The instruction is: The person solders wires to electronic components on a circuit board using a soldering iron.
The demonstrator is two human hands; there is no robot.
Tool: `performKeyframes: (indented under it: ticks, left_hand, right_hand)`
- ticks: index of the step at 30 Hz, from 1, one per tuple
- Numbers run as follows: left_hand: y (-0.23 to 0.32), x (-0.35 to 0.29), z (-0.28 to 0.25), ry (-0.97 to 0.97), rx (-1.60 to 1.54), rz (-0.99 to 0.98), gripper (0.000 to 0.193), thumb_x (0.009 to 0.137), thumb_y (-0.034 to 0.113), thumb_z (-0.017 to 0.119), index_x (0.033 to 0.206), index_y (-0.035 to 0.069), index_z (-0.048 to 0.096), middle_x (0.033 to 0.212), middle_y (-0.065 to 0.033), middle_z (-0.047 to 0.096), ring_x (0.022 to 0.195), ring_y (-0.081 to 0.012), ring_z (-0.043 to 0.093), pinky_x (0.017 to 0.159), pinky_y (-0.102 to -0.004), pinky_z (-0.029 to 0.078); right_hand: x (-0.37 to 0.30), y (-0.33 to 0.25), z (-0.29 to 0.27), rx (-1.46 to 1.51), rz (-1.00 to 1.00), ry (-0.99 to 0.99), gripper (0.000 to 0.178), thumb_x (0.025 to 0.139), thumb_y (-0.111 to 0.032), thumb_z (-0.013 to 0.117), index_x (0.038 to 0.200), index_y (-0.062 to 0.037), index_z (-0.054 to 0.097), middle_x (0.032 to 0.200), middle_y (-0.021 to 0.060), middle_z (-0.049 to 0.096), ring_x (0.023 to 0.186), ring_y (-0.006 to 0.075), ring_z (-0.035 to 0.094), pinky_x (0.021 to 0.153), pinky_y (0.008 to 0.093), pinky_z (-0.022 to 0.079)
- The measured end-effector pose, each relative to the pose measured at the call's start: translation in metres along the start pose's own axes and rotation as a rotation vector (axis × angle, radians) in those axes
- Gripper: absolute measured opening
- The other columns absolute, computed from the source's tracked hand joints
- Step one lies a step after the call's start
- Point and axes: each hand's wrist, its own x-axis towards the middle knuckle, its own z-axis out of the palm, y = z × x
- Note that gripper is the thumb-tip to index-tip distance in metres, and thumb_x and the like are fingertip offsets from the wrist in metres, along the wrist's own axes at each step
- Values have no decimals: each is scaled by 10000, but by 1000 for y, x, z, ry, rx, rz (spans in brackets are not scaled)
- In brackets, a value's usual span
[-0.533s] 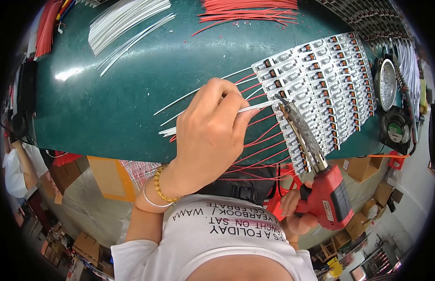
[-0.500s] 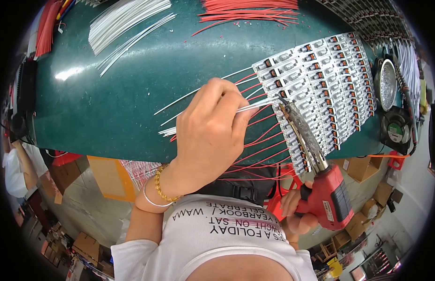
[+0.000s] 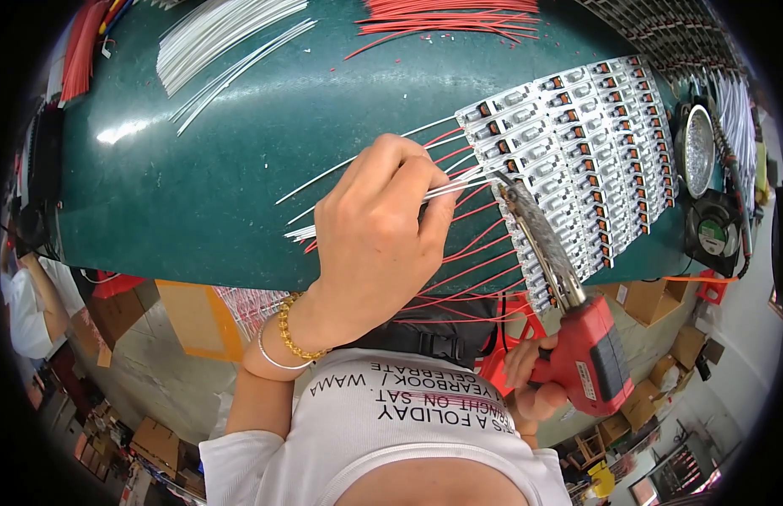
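Thin white wires (image 3: 461, 183) are pinched in my left hand (image 3: 379, 232), fingers closed above the table's near part. Their ends reach the left edge of a panel of small LED module boards (image 3: 568, 143). My right hand (image 3: 535, 384) grips a red and black soldering gun (image 3: 592, 358) by its handle, below the table edge. The gun's metal barrel slants up over the panel, its tip close to the white wire ends; whether they touch I cannot tell. Red wires (image 3: 480, 277) run from the same panel edge, passing partly behind my left hand.
On the green table (image 3: 198, 194) lie a bundle of white wires (image 3: 227, 38) and a bundle of red wires (image 3: 446, 18). Right of the panel stand a round metal dish (image 3: 699, 152) and a small black fan (image 3: 713, 236). Cardboard boxes (image 3: 653, 302) sit below the table.
The soldering gun has shifted slightly left. My left hand stays nearly in place, still pinching the white wires.
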Motion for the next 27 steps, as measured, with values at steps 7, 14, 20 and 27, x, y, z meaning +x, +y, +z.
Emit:
performKeyframes:
  ticks: [7, 14, 20, 27]
  left_hand:
    - [1, 1, 1, 7, 6, 7, 116, 731, -9, 727, 759, 2, 615, 820, -105, 606, 705, -236, 611, 615, -304, 475]
    - [2, 1, -4, 264, -41, 101, 77, 746, -35, 711, 759, -3, 642, 829, -91, 628, 651, -160, 590, 551, -260, 451]
    - [11, -9, 12, 58, -143, -22, 111, 739, -6, 717, 746, 10, 608, 795, -76, 593, 591, -157, 551, 498, -263, 425]
    - [6, -9, 16, 10, -60, -3, 87, 766, -23, 695, 767, -10, 609, 803, -72, 607, 556, -97, 532, 464, -220, 410]
  right_hand:
    - [5, -4, 5, -55, -84, 37, 982, 739, -732, 581, 1314, 40, 389, 488, -15, 450, 395, 125, 437, 421, 249, 345]
    - [11, -10, 15, 16, -145, 79, 955, 765, -710, 574, 1317, 42, 367, 459, -10, 437, 349, 126, 404, 388, 248, 330]
    - [4, -13, 13, 52, -173, 99, 959, 766, -717, 563, 1322, 34, 348, 462, -9, 442, 359, 124, 413, 380, 250, 328]
    - [-7, 4, -6, 59, -170, 25, 919, 744, -727, 573, 1240, 31, 420, 487, -19, 454, 381, 124, 430, 408, 246, 347]
